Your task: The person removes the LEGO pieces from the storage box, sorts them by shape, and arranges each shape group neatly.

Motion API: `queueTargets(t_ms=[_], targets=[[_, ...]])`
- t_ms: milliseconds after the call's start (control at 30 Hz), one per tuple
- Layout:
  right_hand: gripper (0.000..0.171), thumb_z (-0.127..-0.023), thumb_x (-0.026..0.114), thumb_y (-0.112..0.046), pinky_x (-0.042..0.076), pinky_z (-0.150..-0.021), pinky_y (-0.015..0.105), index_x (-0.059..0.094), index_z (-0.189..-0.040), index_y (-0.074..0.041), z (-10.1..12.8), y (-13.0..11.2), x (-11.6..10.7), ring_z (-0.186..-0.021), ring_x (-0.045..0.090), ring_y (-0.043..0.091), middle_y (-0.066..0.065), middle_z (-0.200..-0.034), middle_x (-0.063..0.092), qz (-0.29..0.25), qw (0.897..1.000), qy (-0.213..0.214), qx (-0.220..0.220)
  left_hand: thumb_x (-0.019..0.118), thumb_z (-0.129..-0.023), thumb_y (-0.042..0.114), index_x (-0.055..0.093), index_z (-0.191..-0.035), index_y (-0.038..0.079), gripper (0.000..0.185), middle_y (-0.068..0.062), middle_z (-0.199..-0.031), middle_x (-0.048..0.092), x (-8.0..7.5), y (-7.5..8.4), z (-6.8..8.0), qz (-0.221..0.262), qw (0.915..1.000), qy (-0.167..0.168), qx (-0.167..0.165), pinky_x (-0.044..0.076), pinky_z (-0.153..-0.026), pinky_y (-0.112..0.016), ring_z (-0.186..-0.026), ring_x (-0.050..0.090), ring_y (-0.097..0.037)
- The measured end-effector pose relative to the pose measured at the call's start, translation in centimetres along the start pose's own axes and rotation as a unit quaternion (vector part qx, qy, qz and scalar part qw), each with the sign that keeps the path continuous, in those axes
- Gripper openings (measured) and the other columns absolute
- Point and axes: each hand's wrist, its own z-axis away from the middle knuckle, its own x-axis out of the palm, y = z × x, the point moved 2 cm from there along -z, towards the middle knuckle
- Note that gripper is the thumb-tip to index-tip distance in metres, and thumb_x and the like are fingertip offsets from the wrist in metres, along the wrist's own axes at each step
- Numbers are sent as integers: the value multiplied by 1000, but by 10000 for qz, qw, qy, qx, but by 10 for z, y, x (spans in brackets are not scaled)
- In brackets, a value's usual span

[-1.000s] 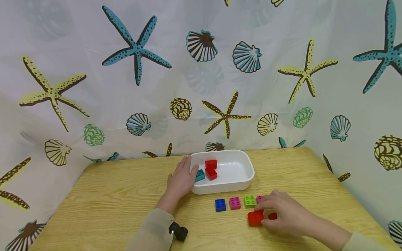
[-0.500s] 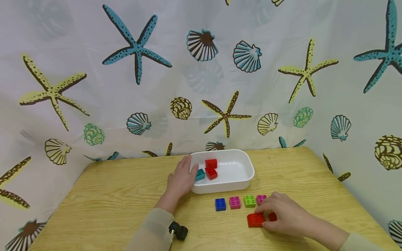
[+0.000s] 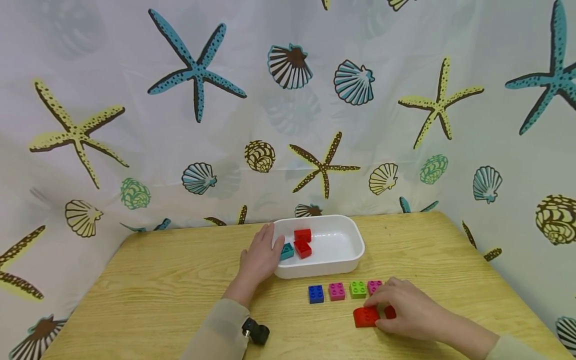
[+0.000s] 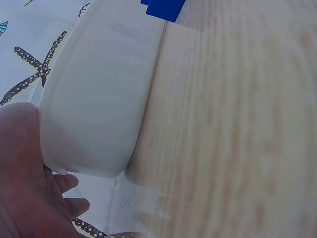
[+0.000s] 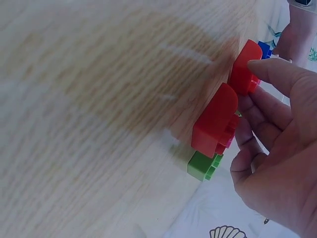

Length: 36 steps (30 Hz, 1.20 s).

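Between the thumb and fingers of my right hand (image 3: 411, 310) is a red building brick with a rounded end (image 3: 366, 317), pinched low at the table. The right wrist view shows the thumb on this red brick (image 5: 246, 67). A second rounded red brick (image 5: 214, 119) stands beside it, partly hidden by the hand in the head view. My left hand (image 3: 261, 252) grips the left end of a white tray (image 3: 321, 269), its thumb over the rim and its fingers along the outside. Inside the tray lie two red bricks (image 3: 303, 248) and a teal brick (image 3: 286, 251).
A row behind the right hand holds a blue brick (image 3: 316, 294), a pink brick (image 3: 336, 291), a lime green brick (image 3: 358, 289) and another pink brick (image 3: 374, 286). A green brick (image 5: 203, 166) appears at the row's right end. A patterned cloth (image 3: 288, 110) hangs behind the table.
My right hand has shifted the pinched red brick slightly left and toward me, away from the row. The left hand and tray stay where they were.
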Motion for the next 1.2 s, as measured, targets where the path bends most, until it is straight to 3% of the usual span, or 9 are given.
queueTargets(t_ms=[767,1200], targets=[[35,-92,91,-32,43,-73,28,84,-125,-26,-1,3,3,-93,49,10,-11,-122,78,-9,10000,-14,76,41,-119,47,22,-177,11,72,-15,-183,21,-1,0,1,-4,10000,-31,-59,15,-125,-81,-167,19,-41],[41,-91,91,-37,50,-83,31,82,-130,-27,-1,-2,0,-103,53,10,-14,-127,76,-64,9999,17,104,40,-119,47,22,-177,11,71,-15,-183,21,-1,0,0,14,10000,2,-25,15,-125,-81,-167,19,-41]])
